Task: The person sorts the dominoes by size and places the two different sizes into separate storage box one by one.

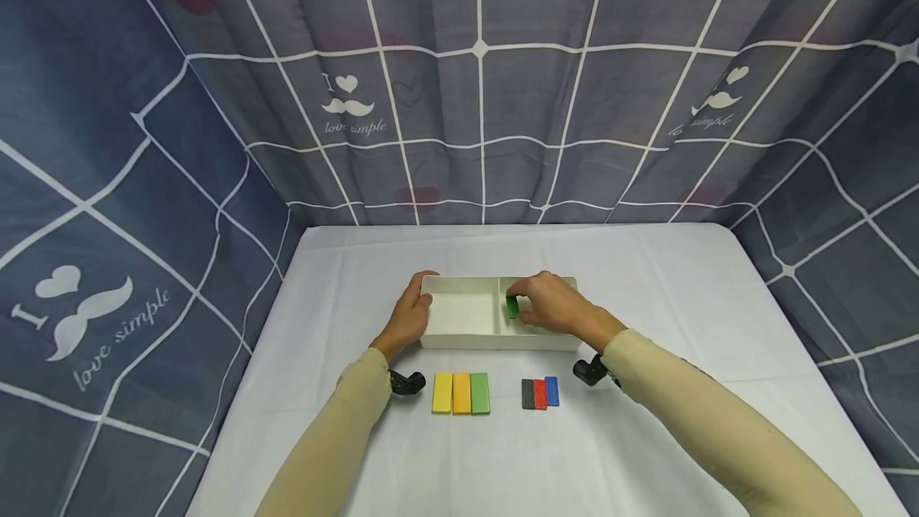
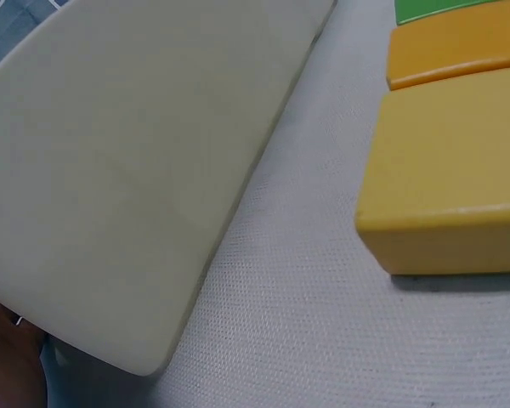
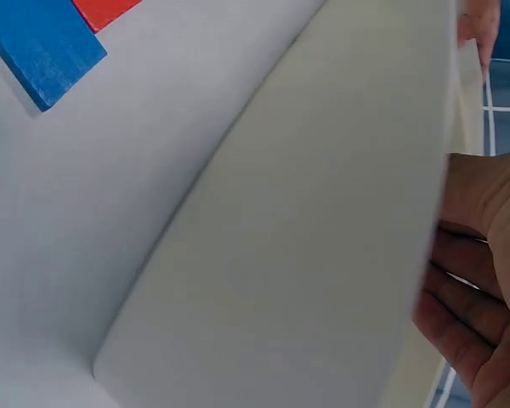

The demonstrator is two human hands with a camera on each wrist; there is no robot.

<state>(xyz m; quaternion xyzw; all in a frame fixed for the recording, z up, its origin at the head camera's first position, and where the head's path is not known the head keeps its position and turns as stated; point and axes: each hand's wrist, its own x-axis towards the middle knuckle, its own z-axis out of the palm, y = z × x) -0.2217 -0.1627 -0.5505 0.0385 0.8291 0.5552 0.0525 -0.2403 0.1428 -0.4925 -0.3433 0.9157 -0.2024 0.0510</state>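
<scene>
A shallow white box (image 1: pixel 459 341) with a divider across it stands on the table; its outer wall fills much of both wrist views. At its left end my left hand (image 1: pixel 408 316) grips the end wall, the thumb by the rim. My right hand (image 1: pixel 553 301) reaches into the right compartment and pinches a small dark green block (image 1: pixel 512 307), held on edge close to the divider. The right wrist view shows the right hand's curled fingers (image 3: pixel 467 306) behind the box wall, and there the block is hidden.
In front of the box lie a yellow block (image 1: pixel 442 393), an orange block (image 1: pixel 462 394) and a light green block (image 1: pixel 479 394) side by side. To their right are smaller black (image 1: pixel 527 394), red (image 1: pixel 540 395) and blue (image 1: pixel 552 391) blocks. A grey checked curtain (image 1: pixel 431 102) surrounds the white-covered table.
</scene>
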